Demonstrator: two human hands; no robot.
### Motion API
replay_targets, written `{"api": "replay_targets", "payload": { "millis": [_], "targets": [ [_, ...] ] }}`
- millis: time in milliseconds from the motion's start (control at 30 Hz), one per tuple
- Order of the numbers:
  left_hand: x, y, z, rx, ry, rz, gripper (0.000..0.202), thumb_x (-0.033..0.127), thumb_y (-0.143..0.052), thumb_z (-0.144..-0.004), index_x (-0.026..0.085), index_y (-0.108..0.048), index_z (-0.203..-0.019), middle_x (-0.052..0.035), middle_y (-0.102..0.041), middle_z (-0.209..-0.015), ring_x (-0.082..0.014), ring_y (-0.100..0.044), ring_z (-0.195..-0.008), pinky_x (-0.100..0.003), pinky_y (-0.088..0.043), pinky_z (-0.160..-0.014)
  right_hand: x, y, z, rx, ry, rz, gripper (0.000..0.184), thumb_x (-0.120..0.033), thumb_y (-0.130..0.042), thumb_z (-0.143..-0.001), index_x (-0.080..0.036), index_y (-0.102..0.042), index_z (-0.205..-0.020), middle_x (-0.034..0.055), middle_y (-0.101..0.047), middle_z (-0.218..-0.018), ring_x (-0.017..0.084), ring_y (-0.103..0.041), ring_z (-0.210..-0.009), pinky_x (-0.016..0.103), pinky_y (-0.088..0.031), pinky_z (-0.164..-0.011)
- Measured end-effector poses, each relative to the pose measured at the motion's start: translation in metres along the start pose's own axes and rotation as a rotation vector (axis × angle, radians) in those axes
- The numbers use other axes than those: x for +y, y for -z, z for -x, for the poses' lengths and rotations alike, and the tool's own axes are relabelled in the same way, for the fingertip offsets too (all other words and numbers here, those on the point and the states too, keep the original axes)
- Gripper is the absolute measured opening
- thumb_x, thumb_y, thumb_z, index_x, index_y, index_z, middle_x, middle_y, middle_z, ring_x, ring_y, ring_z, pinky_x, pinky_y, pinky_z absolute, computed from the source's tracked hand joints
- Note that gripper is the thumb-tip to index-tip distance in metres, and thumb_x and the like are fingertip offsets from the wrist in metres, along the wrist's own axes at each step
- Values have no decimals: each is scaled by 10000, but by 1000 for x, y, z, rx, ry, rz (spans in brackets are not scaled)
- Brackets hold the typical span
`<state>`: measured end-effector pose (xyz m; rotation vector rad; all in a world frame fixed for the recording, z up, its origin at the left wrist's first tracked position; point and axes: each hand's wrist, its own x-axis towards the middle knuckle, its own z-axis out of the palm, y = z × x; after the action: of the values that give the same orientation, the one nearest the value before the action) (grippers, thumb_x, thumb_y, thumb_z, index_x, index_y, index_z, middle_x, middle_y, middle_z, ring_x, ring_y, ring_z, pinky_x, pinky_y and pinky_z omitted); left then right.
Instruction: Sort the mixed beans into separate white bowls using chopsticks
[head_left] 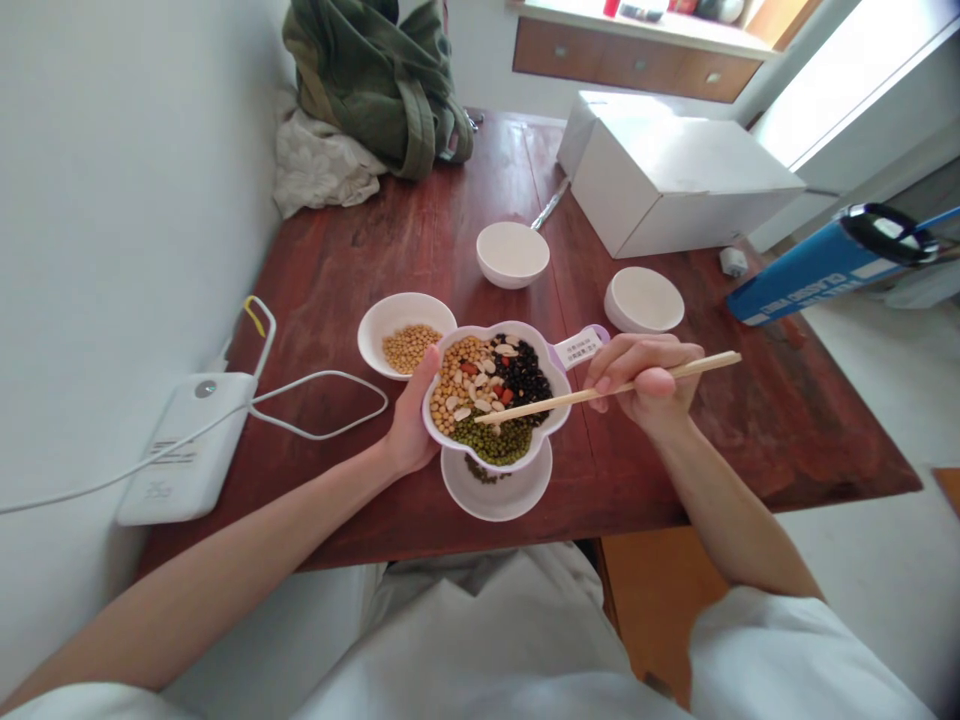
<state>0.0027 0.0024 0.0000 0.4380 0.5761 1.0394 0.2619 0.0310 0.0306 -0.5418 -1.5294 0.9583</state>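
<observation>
My left hand point(415, 415) grips the rim of a flower-shaped, lilac-edged dish point(561, 388) and holds it above a small white bowl point(517, 503) with some green beans in it. Sorted in patches inside the dish lie soybeans point(451, 385), black beans point(529, 378), mung beans point(504, 443) and, in the middle, peanuts point(480, 380). Between the fingers of my right hand point(646, 378) is a pair of wooden chopsticks point(600, 394), their tips over the mung beans. Left of the dish stands a white bowl point(373, 340) holding soybeans point(412, 349).
Two more white bowls, a middle one point(513, 256) and a right one point(645, 300), stand farther back. Beyond them are a white box point(675, 185) and a green bag point(375, 85). A blue tumbler point(814, 270) is at the right; a white power bank point(187, 450) with a cable leans left.
</observation>
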Motion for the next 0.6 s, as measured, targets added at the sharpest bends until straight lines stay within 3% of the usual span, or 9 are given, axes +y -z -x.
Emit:
{"api": "replay_targets", "payload": {
  "millis": [200, 367, 500, 600],
  "targets": [
    [1, 0, -1, -4, 17, 4, 698, 633, -771, -944, 183, -708, -1474, -140, -790, -1431, -435, -638, -1487, -570, -479, -1297, -5, -7, -1, -137, 39, -2, 473, -632, -806, -948, -215, -863, -731, 81, -786, -659, 158, -663, -430, 260, -489, -363],
    [0, 0, 0, -14, -4, 9, 685, 644, -784, -929, 209, -723, -1454, -104, -795, -1432, -449, -624, -1496, -578, -483, -1292, -2, -4, -1, -95, 39, -27, 436, -613, -800, -959, -226, -884, -776, 78, -795, -683, 158, -663, -436, 257, -480, -342],
    [0, 0, 0, -22, -3, -1, 715, 663, -815, -898, 188, -738, -1427, -118, -796, -1427, -455, -636, -1478, -578, -486, -1288, -1, -2, -4, -199, 51, -3, 451, -622, -811, -945, -218, -886, -758, 86, -810, -698, 155, -683, -451, 254, -532, -402],
    [1, 1, 0, -34, 6, -7, 659, 623, -764, -954, 160, -736, -1423, -125, -800, -1418, -451, -650, -1461, -567, -491, -1282, -1, 2, -5, -180, 63, 13, 497, -636, -769, -974, -216, -866, -727, 78, -785, -654, 163, -686, -462, 268, -537, -425]
  ]
}}
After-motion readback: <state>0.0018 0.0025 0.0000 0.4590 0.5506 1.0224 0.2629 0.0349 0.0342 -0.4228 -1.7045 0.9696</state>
